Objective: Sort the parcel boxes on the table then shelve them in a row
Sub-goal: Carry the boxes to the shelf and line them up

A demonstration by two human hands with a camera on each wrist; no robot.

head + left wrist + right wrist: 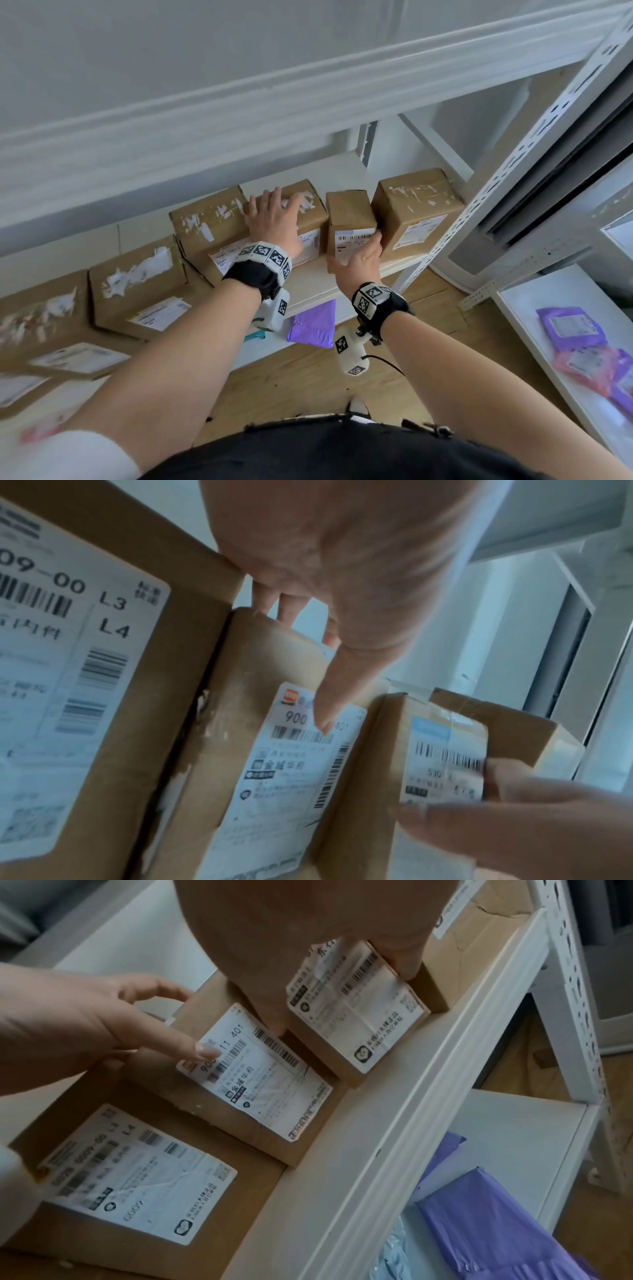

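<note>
Several brown parcel boxes stand in a row on the white shelf [317,286]. My left hand [274,221] rests flat on top of a medium box [313,219], fingers spread; its thumb touches that box's front label [291,764]. Just to the right stands a small narrow box [347,212], which my right hand [358,251] grips. The thumb is at its left front corner and the fingers are on its right side, in the gap beside the end box [416,209]. A larger box [205,219] stands left of the medium one.
More large boxes [137,284] continue the row leftward. The upper shelf beam [239,102] hangs close overhead and a perforated upright [513,171] bounds the right end. Purple mailers [311,325] lie on the shelf below; more mailers [568,329] lie on a white surface at right.
</note>
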